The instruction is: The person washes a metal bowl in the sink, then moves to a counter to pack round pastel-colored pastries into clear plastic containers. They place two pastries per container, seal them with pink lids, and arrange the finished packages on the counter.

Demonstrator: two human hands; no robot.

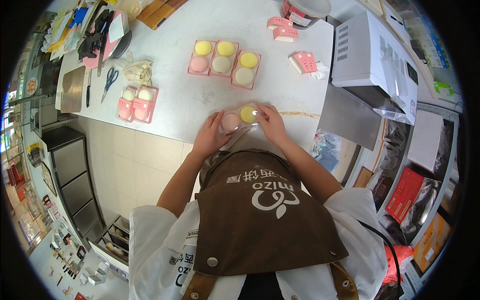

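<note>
My left hand (210,135) and my right hand (272,123) grip opposite ends of a clear plastic box (240,117) at the table's near edge. One pink and one yellow round pastry lie inside it. Beyond it stand three boxes side by side: one with a yellow and a pink pastry (198,64), two with a yellow and a pale pastry each, the right one (244,76) a little nearer. At the left, two boxes (145,94) with pale and pink pastries wear pink printed paper bands. More pink paper bands (305,62) lie at the right, and others (285,33) beside a plastic tub.
Scissors (110,79), a knife (88,96), a cutting board (73,89) and a crumpled cloth (138,72) lie at the left of the table (168,108). A plastic tub (305,11) stands at the back right, a white microwave oven (369,60) at the right. A plastic bag (327,148) hangs below the table's right edge.
</note>
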